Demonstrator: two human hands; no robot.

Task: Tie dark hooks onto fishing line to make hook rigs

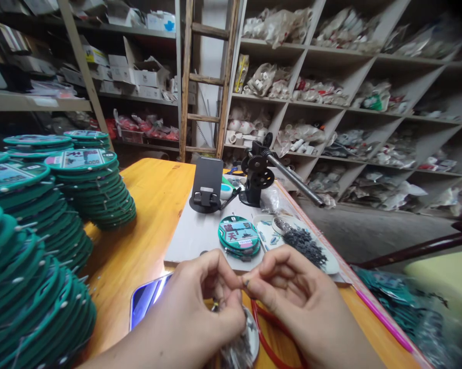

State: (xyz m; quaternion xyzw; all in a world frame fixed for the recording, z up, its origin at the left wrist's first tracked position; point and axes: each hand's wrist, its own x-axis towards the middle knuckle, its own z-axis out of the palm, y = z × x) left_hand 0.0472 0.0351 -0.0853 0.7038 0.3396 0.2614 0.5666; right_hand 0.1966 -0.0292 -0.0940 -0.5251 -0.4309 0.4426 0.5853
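Note:
My left hand (209, 307) and my right hand (298, 294) meet at the fingertips near the table's front edge. Both are closed in a pinch. A tiny dark bit shows at the right fingertips, too small to name, and a yellowish glint shows under the left fingers. Below them is a round white dish (255, 335) with thin metallic pieces, partly covered by my left hand. Beside it a red cord or tube (267, 351) loops under my right hand. Just beyond my fingers lie stacked green round discs (238, 237) with a printed top.
Tall stacks of green discs (96, 189) fill the left side. A white tray (333, 264) holds small dark pieces (305, 246). Behind stand a black phone stand (207, 179) and a geared black device (257, 171) with a metal rod. A phone (144, 302) lies by my left wrist.

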